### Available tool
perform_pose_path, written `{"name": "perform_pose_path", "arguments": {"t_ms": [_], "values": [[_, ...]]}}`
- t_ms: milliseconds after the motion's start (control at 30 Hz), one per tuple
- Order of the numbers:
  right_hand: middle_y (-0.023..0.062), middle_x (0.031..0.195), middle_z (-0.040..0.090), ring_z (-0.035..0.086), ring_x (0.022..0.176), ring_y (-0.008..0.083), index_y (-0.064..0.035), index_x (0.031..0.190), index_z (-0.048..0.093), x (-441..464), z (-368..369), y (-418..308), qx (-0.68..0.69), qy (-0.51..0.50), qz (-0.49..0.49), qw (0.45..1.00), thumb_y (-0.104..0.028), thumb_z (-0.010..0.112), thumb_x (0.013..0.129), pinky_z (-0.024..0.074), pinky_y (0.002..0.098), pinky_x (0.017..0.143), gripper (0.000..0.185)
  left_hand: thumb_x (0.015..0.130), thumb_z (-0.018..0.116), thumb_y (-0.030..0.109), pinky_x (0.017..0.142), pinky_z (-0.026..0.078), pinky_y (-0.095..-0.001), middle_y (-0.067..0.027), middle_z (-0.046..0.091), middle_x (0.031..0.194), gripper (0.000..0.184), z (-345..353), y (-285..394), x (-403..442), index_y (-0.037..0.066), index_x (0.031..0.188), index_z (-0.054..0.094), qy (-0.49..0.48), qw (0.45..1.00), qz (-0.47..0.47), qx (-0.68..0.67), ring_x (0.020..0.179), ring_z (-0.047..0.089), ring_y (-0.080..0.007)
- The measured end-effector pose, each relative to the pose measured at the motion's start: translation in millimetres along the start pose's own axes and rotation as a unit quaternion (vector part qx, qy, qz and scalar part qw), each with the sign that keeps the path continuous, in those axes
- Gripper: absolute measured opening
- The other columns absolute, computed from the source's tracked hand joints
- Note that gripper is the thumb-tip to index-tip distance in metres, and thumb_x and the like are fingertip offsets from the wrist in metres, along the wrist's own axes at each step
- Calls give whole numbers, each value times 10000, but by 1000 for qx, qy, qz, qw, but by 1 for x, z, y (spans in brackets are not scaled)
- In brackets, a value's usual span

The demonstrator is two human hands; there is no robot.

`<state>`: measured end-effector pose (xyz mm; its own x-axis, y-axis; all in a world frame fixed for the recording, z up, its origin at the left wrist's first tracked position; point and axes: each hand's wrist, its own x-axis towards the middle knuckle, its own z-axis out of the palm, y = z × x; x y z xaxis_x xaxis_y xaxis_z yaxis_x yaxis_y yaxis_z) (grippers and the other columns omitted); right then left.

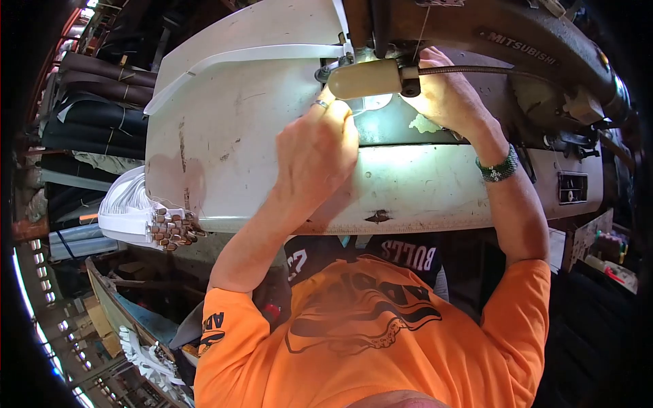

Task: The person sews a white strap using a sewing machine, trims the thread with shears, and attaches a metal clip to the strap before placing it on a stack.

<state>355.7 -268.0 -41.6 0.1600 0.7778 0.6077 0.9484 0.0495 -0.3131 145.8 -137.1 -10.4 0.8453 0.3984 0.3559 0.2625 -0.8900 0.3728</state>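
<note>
My left hand (316, 153), with a ring on one finger, is closed with its fingers bent at the left of the sewing machine's needle area. The lamp (364, 79) covers its fingertips, so what they pinch is hidden. My right hand (449, 98) reaches under the arm of the sewing machine (503, 41), right of the lamp. Its fingers are mostly hidden behind the lamp and its mount. A long white strap (258, 53) runs over the table from the left to the needle area. A pale green scrap (424, 124) lies beside my right hand.
A bundle of white straps (126, 211) with brownish metal ends (173, 228) hangs at the table's (224, 143) left edge. Dark rolls of material (88, 126) are stacked farther left. A flexible lamp neck (476, 69) crosses above my right hand.
</note>
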Motion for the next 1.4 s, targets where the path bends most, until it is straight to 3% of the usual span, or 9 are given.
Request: {"name": "perform_pose_path", "arguments": {"t_ms": [133,333,500,667,733,767,1000,1300,1400], "values": [[123,1041,674,643,1061,317,-14,943,728,0,4,-3,28,-39,51,998,-65,687,844,542,422,902,119,852,743,98,630,550,-427,-145,713,871,108,-3,-4,9,57,952,745,37,996,66,51,717,690,-348],[121,1074,688,642,1080,328,-19,964,737,-1,4,-3,23,-25,31,999,-64,678,857,546,431,921,130,785,778,113,576,548,-366,-56,670,881,117,-10,-55,53,77,873,710,52,926,370,59,772,670,-240],[128,1090,679,627,1084,332,-13,955,718,-1,2,-5,49,-18,36,998,-65,676,857,541,429,920,119,816,741,116,719,576,-435,-134,711,1020,141,16,-63,53,35,927,711,-3,957,284,-63,850,695,-342],[167,1091,660,607,1068,348,-5,1008,695,-2,-1,-6,82,-94,114,986,-71,701,852,512,437,931,170,841,673,152,698,528,-483,-146,647,866,136,34,-62,54,58,934,706,-18,966,149,-209,783,632,-395],[155,1087,691,632,1019,295,1,1064,700,-3,1,-5,111,-82,117,984,-79,741,867,518,404,906,216,867,756,143,775,558,-379,-170,748,964,262,31,-65,57,22,1098,730,-77,979,102,-158,827,706,-330],[133,1074,727,665,969,237,5,1105,708,-3,1,-5,119,-80,130,981,-77,763,888,534,364,869,239,848,659,190,694,526,-473,-120,659,784,138,32,-62,55,75,873,731,-38,977,114,-176,765,646,-387],[97,884,757,706,768,160,26,1103,698,-3,2,-15,159,-128,327,923,-144,795,913,554,302,696,273,848,651,241,741,549,-470,-113,738,846,185,30,-64,52,112,884,778,-43,985,115,-125,811,700,-352],[95,1037,779,710,962,196,-13,1042,788,3,10,-14,38,-106,113,987,-106,792,896,543,357,909,172,849,697,245,700,558,-433,-112,742,792,164,37,-69,52,134,896,807,-5,985,109,-137,738,703,-344],[105,1055,782,714,971,199,-12,1045,793,7,12,-23,63,-88,150,983,-111,799,887,542,352,925,186,849,702,247,706,562,-426,-108,749,799,168,42,-70,54,142,909,818,-21,985,103,-139,737,709,-329]]}}
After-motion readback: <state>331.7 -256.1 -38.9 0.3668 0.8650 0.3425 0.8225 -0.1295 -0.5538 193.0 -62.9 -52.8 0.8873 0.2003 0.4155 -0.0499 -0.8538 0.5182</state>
